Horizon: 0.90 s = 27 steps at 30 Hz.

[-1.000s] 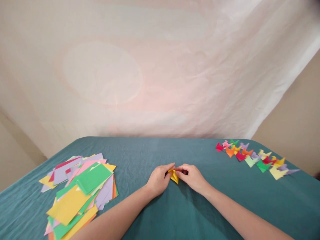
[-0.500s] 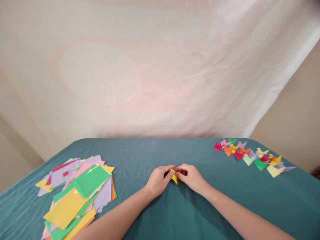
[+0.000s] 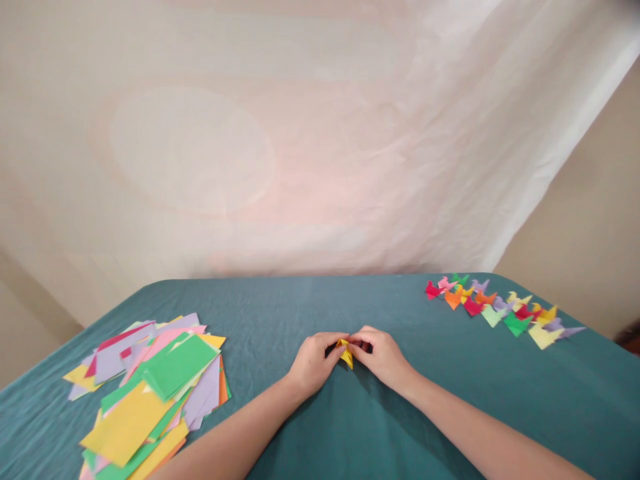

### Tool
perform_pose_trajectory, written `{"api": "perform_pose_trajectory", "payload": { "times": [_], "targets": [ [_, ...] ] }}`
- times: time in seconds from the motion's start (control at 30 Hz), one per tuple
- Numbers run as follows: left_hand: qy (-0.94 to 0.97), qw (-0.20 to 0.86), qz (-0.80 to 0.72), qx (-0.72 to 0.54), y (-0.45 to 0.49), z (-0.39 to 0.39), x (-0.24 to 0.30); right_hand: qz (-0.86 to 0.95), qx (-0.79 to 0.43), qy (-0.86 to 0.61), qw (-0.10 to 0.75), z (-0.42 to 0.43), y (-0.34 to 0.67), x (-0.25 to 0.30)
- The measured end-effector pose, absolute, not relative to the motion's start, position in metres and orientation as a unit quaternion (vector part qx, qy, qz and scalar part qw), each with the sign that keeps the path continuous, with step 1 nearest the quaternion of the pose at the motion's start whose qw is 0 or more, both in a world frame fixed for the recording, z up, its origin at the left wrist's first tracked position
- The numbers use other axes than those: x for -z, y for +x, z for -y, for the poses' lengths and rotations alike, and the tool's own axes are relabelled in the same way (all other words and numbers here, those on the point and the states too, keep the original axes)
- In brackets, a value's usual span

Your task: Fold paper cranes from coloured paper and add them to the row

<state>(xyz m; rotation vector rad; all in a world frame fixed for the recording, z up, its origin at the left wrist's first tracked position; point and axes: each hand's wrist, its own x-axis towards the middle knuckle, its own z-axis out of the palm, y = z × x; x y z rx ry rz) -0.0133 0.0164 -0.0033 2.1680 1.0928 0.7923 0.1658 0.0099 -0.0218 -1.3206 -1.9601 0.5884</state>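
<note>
A small piece of folded yellow paper is pinched between my two hands, just above the middle of the teal tablecloth. My left hand grips its left side with thumb and fingers pressed together. From the other side my right hand pinches it, the fingertips of both hands nearly touching. One pointed end of the paper hangs down below the fingers. Its upper part is hidden behind my fingertips, so the full folded shape cannot be made out.
To the left lies a loose, overlapping pile of coloured paper sheets. Several folded paper birds in many colours stand in rows at the far right, near the table edge. A pale cloth hangs behind the table.
The whole view has shifted slightly, so the pile and the birds appear a little further left. Both hands keep their pinch on the yellow paper, with hardly any movement.
</note>
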Motion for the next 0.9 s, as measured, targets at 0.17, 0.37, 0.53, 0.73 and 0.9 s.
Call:
{"api": "perform_pose_trajectory", "payload": {
  "times": [0.17,0.37,0.53,0.73,0.9],
  "targets": [
    [0.81,0.293,-0.414,-0.292,-0.0134,-0.0172,0.0051,0.764,-0.202,-0.508,0.344,-0.0072,0.1654,0.0199],
    [0.809,0.296,-0.41,-0.3,-0.0137,-0.0181,0.0074,0.772,-0.187,-0.5,0.344,-0.0061,0.1652,0.0205],
    [0.809,0.29,-0.413,-0.3,-0.0136,-0.0176,0.0064,0.776,-0.181,-0.498,0.341,-0.006,0.1648,0.0199],
    [0.812,0.285,-0.407,-0.305,-0.0134,-0.0176,0.0063,0.781,-0.169,-0.5,0.334,-0.0042,0.1636,0.0171],
    [0.822,0.268,-0.403,-0.299,-0.0123,-0.0167,0.0083,0.786,-0.16,-0.5,0.328,-0.0029,0.1633,0.0173]
  ]
}}
